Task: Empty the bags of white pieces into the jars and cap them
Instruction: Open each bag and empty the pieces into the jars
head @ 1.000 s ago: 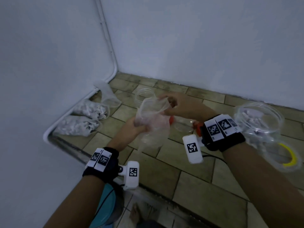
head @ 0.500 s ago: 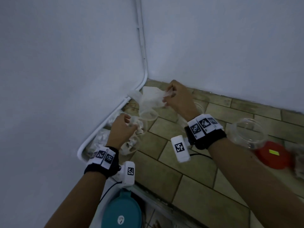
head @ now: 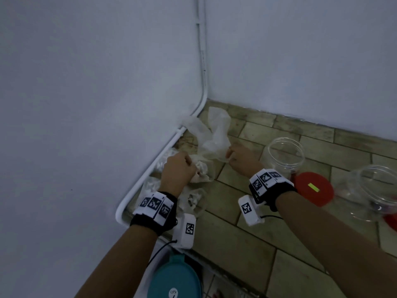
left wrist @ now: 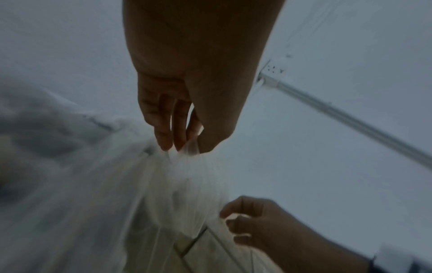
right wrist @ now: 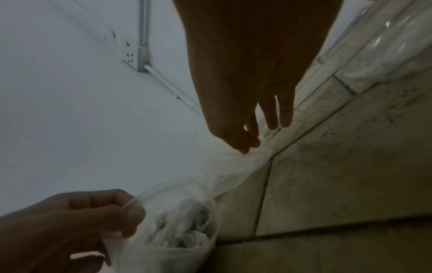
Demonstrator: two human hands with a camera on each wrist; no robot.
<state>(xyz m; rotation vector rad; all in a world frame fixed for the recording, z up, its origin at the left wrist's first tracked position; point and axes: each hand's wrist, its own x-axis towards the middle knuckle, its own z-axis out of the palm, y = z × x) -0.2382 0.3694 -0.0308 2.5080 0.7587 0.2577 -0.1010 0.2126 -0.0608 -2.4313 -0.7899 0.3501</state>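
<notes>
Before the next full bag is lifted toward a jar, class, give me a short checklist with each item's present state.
1. Left hand grips the full bag: ok.
2. Right hand free of the empty bag: not ok, it pinches the plastic.
3. Open jar upright within reach: ok.
4. Red lid at hand beside the jar: ok.
5. Full bag's mouth open: cannot tell.

Bare forearms, black wristbands [head: 153, 220] with checkered white tags, white camera boxes [head: 185, 231].

Bags [head: 194, 168] in corner, jars [head: 284, 155] right, lid [head: 313, 191] between
</notes>
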